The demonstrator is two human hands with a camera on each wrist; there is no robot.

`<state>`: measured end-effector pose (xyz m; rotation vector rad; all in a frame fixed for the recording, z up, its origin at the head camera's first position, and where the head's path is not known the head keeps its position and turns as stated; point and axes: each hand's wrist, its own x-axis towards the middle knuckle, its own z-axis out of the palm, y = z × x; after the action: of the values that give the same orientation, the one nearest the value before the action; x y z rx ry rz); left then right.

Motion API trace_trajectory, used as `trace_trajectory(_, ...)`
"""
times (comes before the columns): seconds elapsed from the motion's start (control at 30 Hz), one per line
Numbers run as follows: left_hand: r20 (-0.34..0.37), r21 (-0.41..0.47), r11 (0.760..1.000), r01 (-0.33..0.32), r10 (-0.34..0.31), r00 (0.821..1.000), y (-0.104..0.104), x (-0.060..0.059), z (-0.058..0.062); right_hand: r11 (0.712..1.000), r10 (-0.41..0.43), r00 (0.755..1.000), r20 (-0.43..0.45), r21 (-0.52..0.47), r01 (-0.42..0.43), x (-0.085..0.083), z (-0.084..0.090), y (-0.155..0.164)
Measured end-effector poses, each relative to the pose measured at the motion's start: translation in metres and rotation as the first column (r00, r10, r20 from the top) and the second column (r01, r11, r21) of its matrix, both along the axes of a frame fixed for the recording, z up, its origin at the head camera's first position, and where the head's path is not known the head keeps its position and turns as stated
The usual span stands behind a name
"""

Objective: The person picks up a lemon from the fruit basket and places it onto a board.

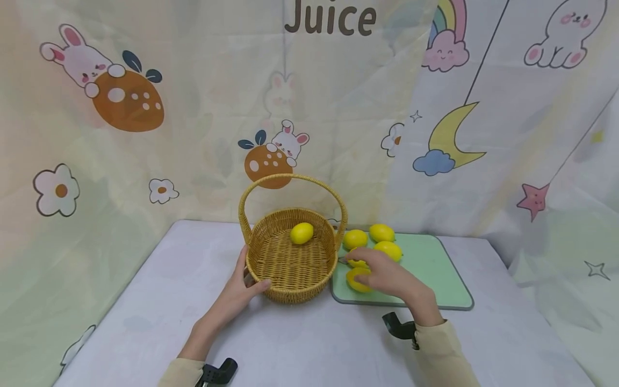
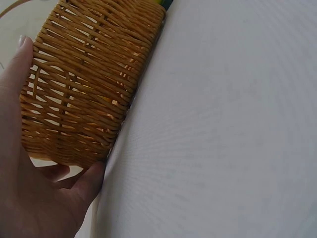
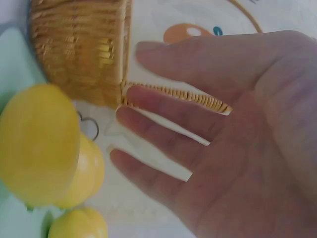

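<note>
A woven wicker basket (image 1: 285, 266) with a tall hoop handle stands on the table, holding one yellow lemon (image 1: 302, 233) near its far side. My left hand (image 1: 239, 286) grips the basket's near left side, the thumb over the rim and the fingers against the outer wall; the left wrist view shows the wickerwork (image 2: 84, 79) beside that hand. Several more lemons lie grouped at the left of a green cutting board (image 1: 430, 269). Over the nearest lemon (image 1: 358, 280) hovers my right hand (image 1: 393, 275). In the right wrist view its fingers (image 3: 153, 126) are spread and hold nothing.
A white cloth covers the table (image 1: 300, 349), whose far edge meets a printed curtain (image 1: 203, 107). The cutting board lies just right of the basket. The basket's hoop handle (image 1: 292, 176) rises high above its rim. Each wrist wears a black camera mount (image 1: 400, 326).
</note>
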<state>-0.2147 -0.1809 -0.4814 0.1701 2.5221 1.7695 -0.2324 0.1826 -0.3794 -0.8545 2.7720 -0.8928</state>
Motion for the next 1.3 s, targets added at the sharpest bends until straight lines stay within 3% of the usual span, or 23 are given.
trace_trajectory(0.37, -0.013, 0.007, 1.000, 0.005, -0.005, 1.000, -0.002, -0.002, 0.000, 0.990, 0.077, 0.997, -0.015, -0.121, -0.078, -0.012, 0.010, -0.037)
trace_trajectory(0.53, -0.014, 0.008, 1.000, 0.009, -0.009, 1.000, -0.001, -0.004, -0.002, 0.987, 0.102, 0.995, 0.012, -0.122, -0.100, -0.022, 0.010, -0.057)
trace_trajectory(0.73, -0.016, 0.000, 1.000, -0.005, 0.005, 1.000, 0.001, -0.004, -0.001, 0.989, 0.145, 0.988, -0.048, -0.022, -0.146, -0.044, 0.011, -0.081)
trace_trajectory(0.97, -0.032, -0.001, 1.000, 0.001, -0.001, 1.000, -0.001, -0.004, -0.001, 0.975, 0.184, 0.982, -0.040, 0.131, -0.178, -0.066, 0.013, -0.104)
trace_trajectory(1.3, -0.013, 0.005, 1.000, -0.007, 0.007, 1.000, -0.001, -0.002, -0.002, 0.974, 0.127, 0.991, 0.031, 0.183, -0.131, -0.089, 0.010, -0.120)
